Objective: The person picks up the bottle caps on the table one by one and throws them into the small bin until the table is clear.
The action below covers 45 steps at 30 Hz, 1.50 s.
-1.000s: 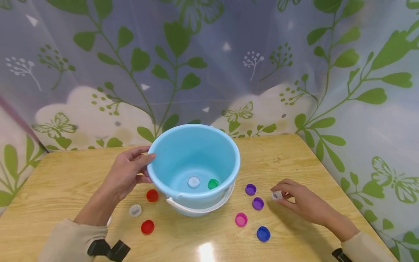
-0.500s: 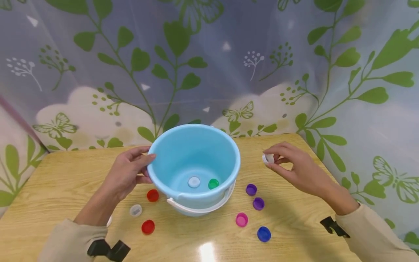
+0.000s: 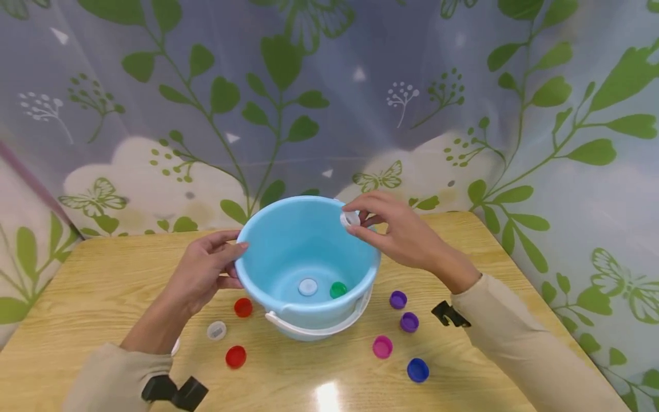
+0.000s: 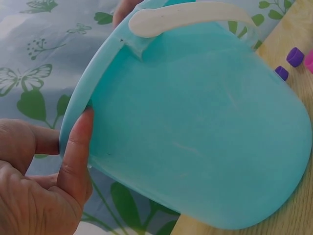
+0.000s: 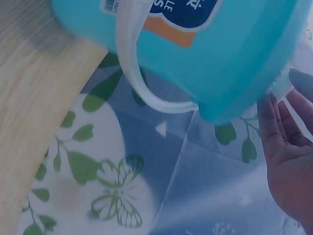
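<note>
A light blue bucket (image 3: 309,240) with a white handle (image 3: 319,331) stands on the table. My left hand (image 3: 208,269) grips its rim at the left, thumb on the inner side; the left wrist view shows the fingers around the rim (image 4: 78,105). Over the right part of the rim, my right hand (image 3: 396,229) pinches a white bottle cap (image 3: 350,219) between thumb and fingers. On the bucket's floor lie a white cap (image 3: 308,287) and a green cap (image 3: 338,290). In the right wrist view my right hand (image 5: 291,152) is beside the bucket's rim.
Right of the bucket lie two purple caps (image 3: 409,322), a pink cap (image 3: 382,347) and a blue cap (image 3: 418,370). To the left are two red caps (image 3: 235,356) and a white cap (image 3: 217,330). A leaf-patterned curtain (image 3: 329,114) hangs behind the wooden table (image 3: 288,377).
My right hand has lifted the white cap from the table at the right and carried it left to above the bucket's rim. The left hand has stayed on the rim.
</note>
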{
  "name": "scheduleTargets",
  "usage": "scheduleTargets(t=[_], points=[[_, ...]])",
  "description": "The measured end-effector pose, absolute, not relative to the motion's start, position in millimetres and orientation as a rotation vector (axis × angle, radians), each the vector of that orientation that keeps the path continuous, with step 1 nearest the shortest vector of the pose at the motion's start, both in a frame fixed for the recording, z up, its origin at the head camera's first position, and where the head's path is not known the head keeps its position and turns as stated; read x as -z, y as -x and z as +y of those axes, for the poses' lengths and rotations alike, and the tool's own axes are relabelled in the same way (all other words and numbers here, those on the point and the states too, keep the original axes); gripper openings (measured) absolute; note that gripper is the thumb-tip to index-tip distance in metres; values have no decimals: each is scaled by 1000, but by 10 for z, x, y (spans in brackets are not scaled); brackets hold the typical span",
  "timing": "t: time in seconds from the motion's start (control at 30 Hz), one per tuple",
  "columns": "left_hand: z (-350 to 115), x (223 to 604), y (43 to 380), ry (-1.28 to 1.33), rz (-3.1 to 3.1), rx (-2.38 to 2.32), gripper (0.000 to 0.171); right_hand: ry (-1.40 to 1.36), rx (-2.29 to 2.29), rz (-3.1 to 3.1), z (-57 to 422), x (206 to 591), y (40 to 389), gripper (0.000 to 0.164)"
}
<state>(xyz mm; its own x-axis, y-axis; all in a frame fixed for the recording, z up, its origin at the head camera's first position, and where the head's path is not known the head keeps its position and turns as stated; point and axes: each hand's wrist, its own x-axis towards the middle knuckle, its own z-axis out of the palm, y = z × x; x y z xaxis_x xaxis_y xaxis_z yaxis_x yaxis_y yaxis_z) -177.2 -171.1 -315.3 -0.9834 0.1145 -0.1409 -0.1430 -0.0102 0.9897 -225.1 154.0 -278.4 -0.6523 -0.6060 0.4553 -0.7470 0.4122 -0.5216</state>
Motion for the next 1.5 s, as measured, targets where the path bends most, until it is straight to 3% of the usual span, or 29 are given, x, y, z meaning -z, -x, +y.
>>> scheduleTargets(t=[0.37, 0.6, 1.5], points=[[-1733, 3189, 1770, 63, 2028, -2115, 50, -1299, -1096, -2537, 1120, 2944, 2482, 30], [-1664, 3194, 1744, 37, 2010, -2086, 50, -1191, -860, -2740, 1162, 3068, 2427, 29], [-1752, 3141, 1796, -34, 2066, -2055, 51, -1256, -327, -2823, 1044, 3001, 2438, 25]])
